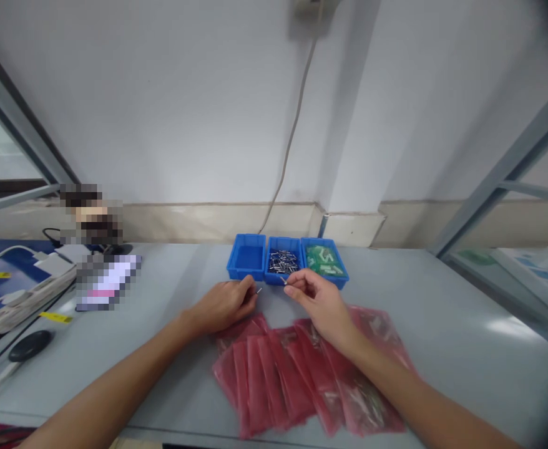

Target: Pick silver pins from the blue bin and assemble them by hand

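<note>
Both hands are raised over the table in front of three blue bins. My left hand (229, 304) is closed, pinching a small metal pin (259, 290) between thumb and fingers. In my right hand (318, 302) another small metal piece (284, 281) is pinched at the fingertips. The left bin (248, 257) looks empty, the middle bin (284, 257) has many small metal pins, and the right bin (324, 261) contains green bags with pale pieces. Several red plastic bags (274, 380) overlap below my hands, some with items inside; my right forearm covers part of them.
A blurred-out phone-like screen (110, 282) stands at the left, near a power strip (25, 305) with white plugs and cables. A black round pad (30, 345) lies at the left front. Metal frame posts (503, 181) rise at the right.
</note>
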Motion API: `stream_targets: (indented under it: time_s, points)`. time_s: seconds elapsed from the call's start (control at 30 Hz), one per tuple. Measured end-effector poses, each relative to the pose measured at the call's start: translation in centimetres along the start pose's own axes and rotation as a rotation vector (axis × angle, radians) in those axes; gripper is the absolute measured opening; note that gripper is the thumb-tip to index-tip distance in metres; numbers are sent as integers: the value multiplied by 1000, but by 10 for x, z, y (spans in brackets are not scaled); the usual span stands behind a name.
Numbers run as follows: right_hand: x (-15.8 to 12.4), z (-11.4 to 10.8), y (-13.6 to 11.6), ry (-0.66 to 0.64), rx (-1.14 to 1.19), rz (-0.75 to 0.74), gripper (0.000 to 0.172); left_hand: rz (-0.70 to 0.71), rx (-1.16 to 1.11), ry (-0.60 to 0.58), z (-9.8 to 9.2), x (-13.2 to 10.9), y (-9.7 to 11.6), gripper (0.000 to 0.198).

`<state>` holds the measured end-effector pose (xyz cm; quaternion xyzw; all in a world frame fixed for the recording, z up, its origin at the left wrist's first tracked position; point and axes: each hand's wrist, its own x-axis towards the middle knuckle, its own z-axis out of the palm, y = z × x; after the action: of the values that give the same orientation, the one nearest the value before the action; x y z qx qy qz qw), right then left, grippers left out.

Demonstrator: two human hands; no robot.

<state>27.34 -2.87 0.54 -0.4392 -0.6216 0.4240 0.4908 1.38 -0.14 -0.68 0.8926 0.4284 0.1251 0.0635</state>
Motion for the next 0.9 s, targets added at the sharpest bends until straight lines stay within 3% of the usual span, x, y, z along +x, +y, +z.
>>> stream_targets:
  time_s: [0.23,0.6,0.8,0.9]
  points:
    - [0,0,-3,-52,34,60,41,-4,-16,-12,-4,1,3,13]
    - [-2,1,-6,-44,146,180,44,17,-5,-28,-4,0,1,19]
    - [3,2,-5,52,225,169,40,18,25,-37,-1,2,1,24]
    - [5,4,-7,77,262,156,46,19,30,-32,-2,1,4,23]
